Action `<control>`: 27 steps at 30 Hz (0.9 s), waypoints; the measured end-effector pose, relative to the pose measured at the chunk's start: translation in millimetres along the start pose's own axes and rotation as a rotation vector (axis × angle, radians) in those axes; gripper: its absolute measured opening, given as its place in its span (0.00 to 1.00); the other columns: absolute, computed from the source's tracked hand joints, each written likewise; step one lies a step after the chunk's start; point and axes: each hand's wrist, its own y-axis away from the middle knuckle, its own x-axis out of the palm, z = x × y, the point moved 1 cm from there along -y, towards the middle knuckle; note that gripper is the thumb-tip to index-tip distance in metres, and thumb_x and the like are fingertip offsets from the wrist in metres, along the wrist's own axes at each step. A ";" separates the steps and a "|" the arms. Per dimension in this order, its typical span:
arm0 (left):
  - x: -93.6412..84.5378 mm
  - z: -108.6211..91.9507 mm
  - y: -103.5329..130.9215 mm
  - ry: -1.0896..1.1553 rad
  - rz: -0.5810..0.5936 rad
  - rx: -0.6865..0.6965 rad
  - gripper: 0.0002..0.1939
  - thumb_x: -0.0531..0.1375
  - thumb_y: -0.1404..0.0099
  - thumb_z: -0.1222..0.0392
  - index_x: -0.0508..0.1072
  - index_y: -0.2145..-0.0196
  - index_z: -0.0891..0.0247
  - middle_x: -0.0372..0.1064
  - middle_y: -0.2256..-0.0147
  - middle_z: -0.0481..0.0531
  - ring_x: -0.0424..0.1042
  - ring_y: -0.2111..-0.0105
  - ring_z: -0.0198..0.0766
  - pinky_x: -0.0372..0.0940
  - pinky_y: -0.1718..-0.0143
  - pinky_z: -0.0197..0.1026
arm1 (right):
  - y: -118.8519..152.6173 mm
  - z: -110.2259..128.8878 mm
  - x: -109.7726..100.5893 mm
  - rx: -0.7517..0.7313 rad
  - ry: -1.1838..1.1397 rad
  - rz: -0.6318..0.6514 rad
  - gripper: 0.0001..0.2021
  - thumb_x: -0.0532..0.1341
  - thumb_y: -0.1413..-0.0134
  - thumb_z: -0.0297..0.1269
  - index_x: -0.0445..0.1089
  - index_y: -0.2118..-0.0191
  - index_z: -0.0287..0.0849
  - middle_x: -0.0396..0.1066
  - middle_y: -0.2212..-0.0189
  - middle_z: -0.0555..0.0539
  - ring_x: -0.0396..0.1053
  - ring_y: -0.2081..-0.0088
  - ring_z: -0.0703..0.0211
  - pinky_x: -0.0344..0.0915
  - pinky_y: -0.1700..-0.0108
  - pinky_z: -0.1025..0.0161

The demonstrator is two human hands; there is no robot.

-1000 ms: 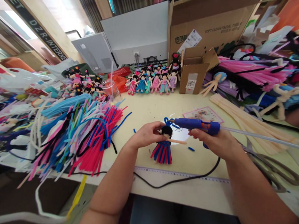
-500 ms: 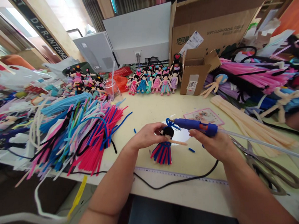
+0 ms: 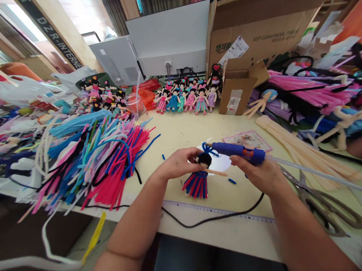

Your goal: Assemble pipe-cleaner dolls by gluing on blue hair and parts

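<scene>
Doll (image 3: pixel 200 174) is located over the tabletop (image 3: pixel 175 129), between the two hands, skirt nearest the wearer. Expected handling: light, soft, fuzzy, not slippery; skirt strips probably bend under pressure, so grip at the head or firm upper body. Appearance, near to far: flared skirt of alternating blue and red-pink strips, one pale arm projecting sideways, black hair, blue loops (image 3: pixel 207 147) just beyond. Left hand (image 3: pixel 181 164): thumb and fingers pinched on the head. Right hand (image 3: pixel 260 173): wrapped round the glue gun (image 3: pixel 238 151), nozzle at the loops; contact cannot be confirmed.
</scene>
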 end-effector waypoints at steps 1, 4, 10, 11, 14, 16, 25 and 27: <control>0.0 0.0 0.0 -0.001 0.002 0.000 0.15 0.63 0.45 0.59 0.73 0.60 0.64 0.72 0.66 0.50 0.67 0.69 0.33 0.64 0.64 0.37 | 0.0 0.1 0.1 0.004 0.004 0.003 0.12 0.63 0.51 0.51 0.71 0.72 0.49 0.68 0.77 0.49 0.65 0.72 0.54 0.63 0.68 0.56; 0.2 -0.4 0.1 -0.008 0.003 -0.006 0.15 0.63 0.45 0.58 0.73 0.59 0.64 0.72 0.65 0.50 0.67 0.68 0.33 0.64 0.64 0.38 | 0.0 0.4 0.6 0.013 0.002 -0.006 0.12 0.63 0.52 0.52 0.71 0.73 0.49 0.68 0.77 0.49 0.64 0.72 0.54 0.62 0.69 0.56; 0.0 -1.9 0.6 -0.003 0.010 0.001 0.15 0.63 0.45 0.58 0.74 0.60 0.64 0.72 0.66 0.50 0.67 0.69 0.33 0.64 0.65 0.37 | -0.9 3.8 0.6 -0.006 -0.034 0.025 0.13 0.63 0.51 0.52 0.70 0.75 0.49 0.66 0.79 0.50 0.62 0.74 0.57 0.61 0.72 0.58; 0.0 -1.7 0.6 0.003 0.009 0.004 0.15 0.63 0.45 0.58 0.74 0.60 0.64 0.72 0.66 0.50 0.66 0.69 0.32 0.63 0.65 0.37 | -0.9 4.4 0.5 -0.004 -0.031 0.025 0.13 0.63 0.51 0.52 0.70 0.75 0.49 0.65 0.79 0.50 0.62 0.75 0.57 0.60 0.72 0.59; 0.2 -1.0 0.4 0.017 0.009 0.011 0.15 0.63 0.46 0.59 0.74 0.60 0.65 0.71 0.66 0.50 0.66 0.69 0.32 0.63 0.65 0.37 | -0.5 5.2 0.5 0.013 -0.010 0.009 0.13 0.63 0.52 0.52 0.69 0.76 0.49 0.65 0.79 0.49 0.62 0.74 0.56 0.60 0.73 0.59; 0.4 -1.0 0.3 0.025 0.008 0.014 0.15 0.63 0.46 0.59 0.74 0.60 0.65 0.71 0.66 0.50 0.66 0.69 0.32 0.63 0.65 0.37 | -0.1 4.5 0.8 0.026 -0.010 -0.002 0.13 0.63 0.52 0.52 0.70 0.75 0.49 0.66 0.78 0.49 0.63 0.73 0.55 0.61 0.73 0.59; -0.9 -3.5 0.7 0.018 0.002 -0.011 0.16 0.63 0.47 0.59 0.74 0.60 0.64 0.72 0.66 0.50 0.67 0.69 0.33 0.64 0.65 0.37 | 0.0 -2.8 1.2 0.033 0.020 0.013 0.14 0.61 0.51 0.53 0.69 0.74 0.47 0.66 0.77 0.49 0.64 0.71 0.55 0.62 0.70 0.58; -1.2 -2.7 0.6 0.018 -0.006 -0.006 0.16 0.63 0.47 0.58 0.74 0.59 0.64 0.72 0.65 0.50 0.67 0.69 0.32 0.64 0.66 0.37 | 0.4 -4.9 1.8 0.045 0.018 0.009 0.15 0.61 0.51 0.53 0.69 0.74 0.47 0.66 0.77 0.49 0.64 0.71 0.55 0.61 0.70 0.58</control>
